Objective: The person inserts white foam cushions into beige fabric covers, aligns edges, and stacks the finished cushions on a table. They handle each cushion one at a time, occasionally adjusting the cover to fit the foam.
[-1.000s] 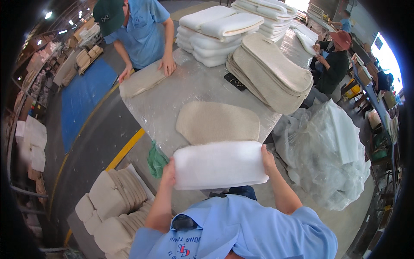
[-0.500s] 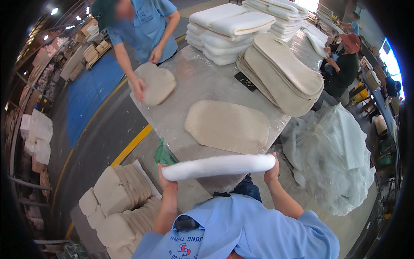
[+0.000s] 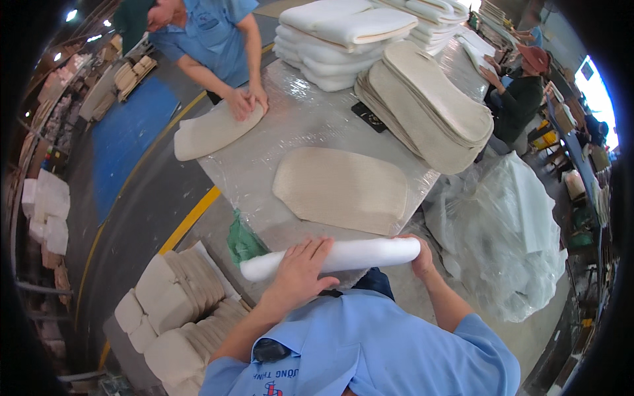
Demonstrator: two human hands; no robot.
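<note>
A white foam pad (image 3: 370, 255) is held edge-on at the near edge of the table, close to my body. My right hand (image 3: 420, 255) grips its right end, fingers behind it. My left hand (image 3: 300, 272) lies flat against the pad left of its middle, with the fingers stretched out and the thumb apart. Just beyond the pad, a beige fabric cushion cover (image 3: 342, 189) lies flat on the plastic-covered table (image 3: 244, 178). Further right is a stack of similar beige covers (image 3: 429, 109).
Folded white padding (image 3: 350, 39) is piled at the back. Across the left corner, a co-worker's hands (image 3: 247, 102) press on a beige cover (image 3: 218, 132). Clear plastic sheeting (image 3: 502, 237) bulges at right. Stacked beige cushions (image 3: 178, 290) stand at lower left, near a green bag (image 3: 243, 241).
My left hand has left the pad's left end and moved right onto its face. My right hand keeps its grip. The co-worker's cover has shifted left, with both hands now on it.
</note>
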